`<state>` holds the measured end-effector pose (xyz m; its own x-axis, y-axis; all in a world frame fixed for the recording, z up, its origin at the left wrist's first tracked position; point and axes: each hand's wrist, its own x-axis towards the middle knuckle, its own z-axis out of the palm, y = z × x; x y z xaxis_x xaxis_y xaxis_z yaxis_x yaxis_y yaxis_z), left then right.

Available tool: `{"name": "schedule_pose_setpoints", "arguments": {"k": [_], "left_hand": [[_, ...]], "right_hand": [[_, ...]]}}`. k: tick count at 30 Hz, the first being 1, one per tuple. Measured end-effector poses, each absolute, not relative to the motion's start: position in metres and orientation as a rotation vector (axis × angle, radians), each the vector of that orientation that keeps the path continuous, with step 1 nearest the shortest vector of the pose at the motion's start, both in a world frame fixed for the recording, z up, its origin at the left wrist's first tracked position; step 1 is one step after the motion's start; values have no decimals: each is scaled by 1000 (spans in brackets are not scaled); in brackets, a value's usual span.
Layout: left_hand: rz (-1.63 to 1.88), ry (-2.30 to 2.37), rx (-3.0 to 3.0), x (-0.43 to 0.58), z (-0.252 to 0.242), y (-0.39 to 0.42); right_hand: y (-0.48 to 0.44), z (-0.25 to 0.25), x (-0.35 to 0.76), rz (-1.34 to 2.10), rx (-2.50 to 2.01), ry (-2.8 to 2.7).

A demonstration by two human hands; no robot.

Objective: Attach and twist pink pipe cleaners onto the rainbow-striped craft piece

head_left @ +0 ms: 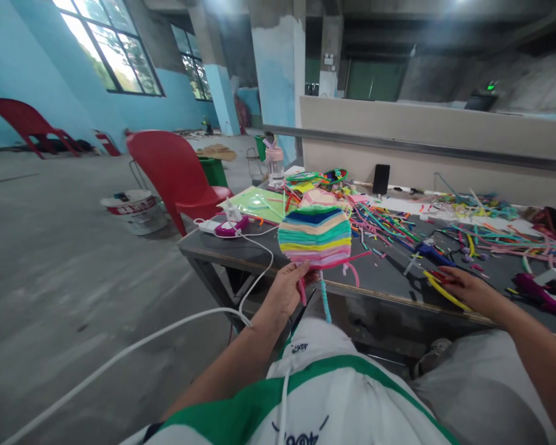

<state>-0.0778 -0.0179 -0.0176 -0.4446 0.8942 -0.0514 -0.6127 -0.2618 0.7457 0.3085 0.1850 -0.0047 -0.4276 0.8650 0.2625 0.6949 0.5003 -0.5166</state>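
My left hand [285, 290] is closed on the stems at the bottom of a fan-shaped piece woven from striped pipe cleaners [315, 236], holding it upright at the near edge of the dark table [389, 285]. Pink and blue stem ends hang below my fingers. My right hand [467, 289] rests on the table to the right, its fingers closed on a yellow pipe cleaner [438, 288] and some red ones. A blue glue gun [433, 253] lies just beyond that hand.
Loose coloured pipe cleaners [389, 224] cover the table's middle and right. A green mat [257, 203], a drink bottle [275, 165], a phone [380, 179] and a white power strip [210, 225] with a trailing cable sit further off. A red chair [176, 170] and bucket [134, 210] stand left.
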Motion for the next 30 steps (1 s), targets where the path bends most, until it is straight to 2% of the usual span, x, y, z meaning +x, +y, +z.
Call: {"name": "schedule_pose_setpoints", "arguments": {"k": [3, 7, 13, 19, 23, 30], "left_hand": [[1881, 859, 454, -77, -19, -18], [1898, 834, 442, -73, -19, -17], [1921, 784, 459, -67, -15, -17], [1875, 731, 366, -64, -11, -22], [1806, 703, 324, -61, -16, -24], [1726, 675, 231, -53, -18, -28]], "right_hand": [[166, 13, 313, 1173, -1272, -1939], [126, 20, 303, 1343, -1230, -1532], [59, 6, 264, 1752, -894, -1533], [31, 2, 247, 1668, -815, -1727], [29, 0, 233, 1656, -784, -1648], [25, -5, 189, 1431, -695, -1512]]}}
